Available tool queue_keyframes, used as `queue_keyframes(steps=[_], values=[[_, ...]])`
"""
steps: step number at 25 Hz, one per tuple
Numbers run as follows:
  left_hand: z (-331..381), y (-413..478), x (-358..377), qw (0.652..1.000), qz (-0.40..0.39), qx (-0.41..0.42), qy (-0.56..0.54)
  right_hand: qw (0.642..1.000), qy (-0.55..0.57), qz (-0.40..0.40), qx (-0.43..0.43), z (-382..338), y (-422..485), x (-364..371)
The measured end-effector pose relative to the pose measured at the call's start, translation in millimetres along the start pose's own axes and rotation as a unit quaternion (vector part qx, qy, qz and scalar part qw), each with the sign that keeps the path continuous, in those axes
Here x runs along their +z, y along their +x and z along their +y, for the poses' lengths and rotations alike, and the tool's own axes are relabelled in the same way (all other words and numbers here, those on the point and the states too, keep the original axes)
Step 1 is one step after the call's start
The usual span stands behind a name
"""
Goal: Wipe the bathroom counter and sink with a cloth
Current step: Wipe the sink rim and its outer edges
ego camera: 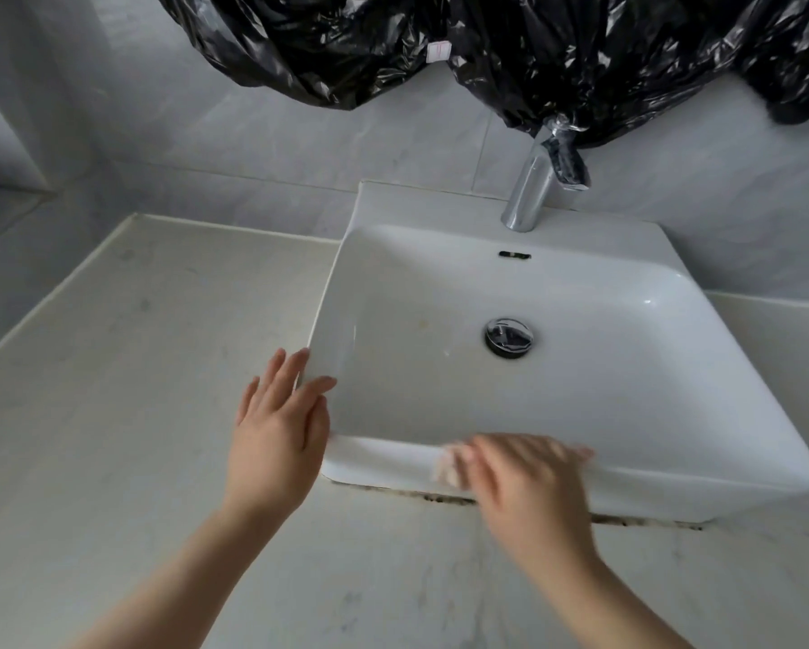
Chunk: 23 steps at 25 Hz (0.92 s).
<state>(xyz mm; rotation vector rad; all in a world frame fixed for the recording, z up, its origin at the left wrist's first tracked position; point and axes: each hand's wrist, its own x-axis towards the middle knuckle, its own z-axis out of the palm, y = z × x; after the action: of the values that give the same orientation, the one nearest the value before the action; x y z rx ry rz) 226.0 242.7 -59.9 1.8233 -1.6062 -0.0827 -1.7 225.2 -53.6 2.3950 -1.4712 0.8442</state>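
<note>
My right hand (524, 480) presses the cloth (445, 467) flat-fingered along the sink (674, 480) front rim, left hand (278, 426) spread at its corner; seam grime (440, 497) beneath and counter (159, 367) judged outstanding.

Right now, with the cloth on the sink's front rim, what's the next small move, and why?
Probably slide the cloth rightward along the front rim of the sink. The right hand, blurred, presses it flat at mid-rim, the left hand rests on the left corner, and the rim to the right lies uncovered.
</note>
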Motion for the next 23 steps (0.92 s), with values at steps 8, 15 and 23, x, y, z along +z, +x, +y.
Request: queue_keyframes(steps=[8, 15, 23], values=[[24, -4, 11, 0.976, -0.012, 0.146, 0.161, 1.000, 0.000, -0.017, -0.005, 22, -13, -5], [60, -23, 28, 0.982, -0.020, 0.149, 0.115, 0.999, 0.039, -0.008, 0.023, -12, -16, 8], [96, -27, 45, 0.985, -0.027, 0.159, 0.066, 0.995, 0.056, 0.006, 0.084, 36, -26, -15]])
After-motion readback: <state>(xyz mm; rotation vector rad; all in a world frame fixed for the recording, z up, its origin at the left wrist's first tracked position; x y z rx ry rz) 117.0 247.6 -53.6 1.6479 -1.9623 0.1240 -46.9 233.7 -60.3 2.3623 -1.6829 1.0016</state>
